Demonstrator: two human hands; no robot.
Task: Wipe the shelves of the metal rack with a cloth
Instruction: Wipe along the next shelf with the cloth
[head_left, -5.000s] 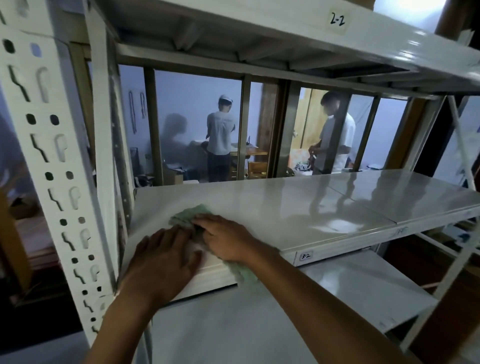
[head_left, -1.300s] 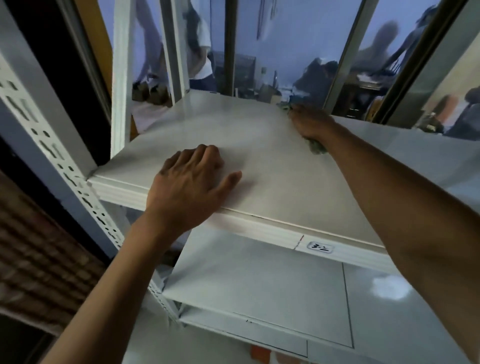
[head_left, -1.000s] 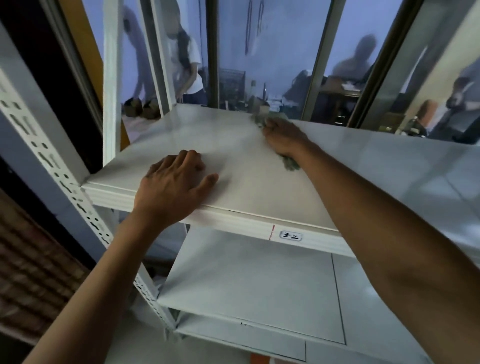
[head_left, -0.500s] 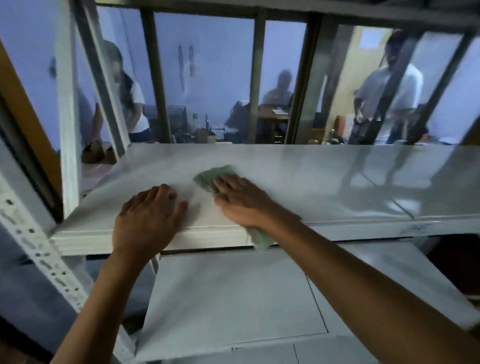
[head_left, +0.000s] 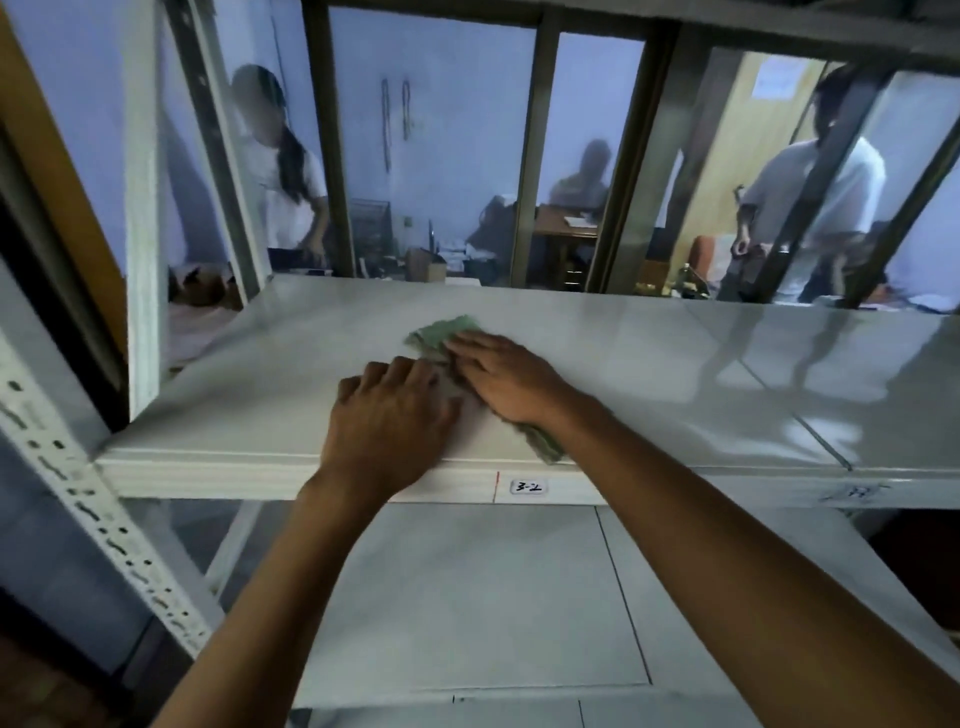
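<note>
A green cloth (head_left: 439, 332) lies on the white metal shelf (head_left: 649, 364) labelled 3-2. My right hand (head_left: 506, 382) presses flat on the cloth, which shows beyond the fingertips and again by the wrist at the shelf's front edge. My left hand (head_left: 387, 421) rests palm down on the shelf just left of the right hand, fingers together, holding nothing.
A perforated white upright (head_left: 78, 499) stands at the left front, another post (head_left: 140, 208) behind it. A lower shelf (head_left: 467, 597) lies below. Behind the rack, a barred glass partition (head_left: 524, 156) shows people in a room.
My right hand drew the cloth from the back of the shelf toward the front, then slid a little rightward. My left hand shifted right, close beside the right hand.
</note>
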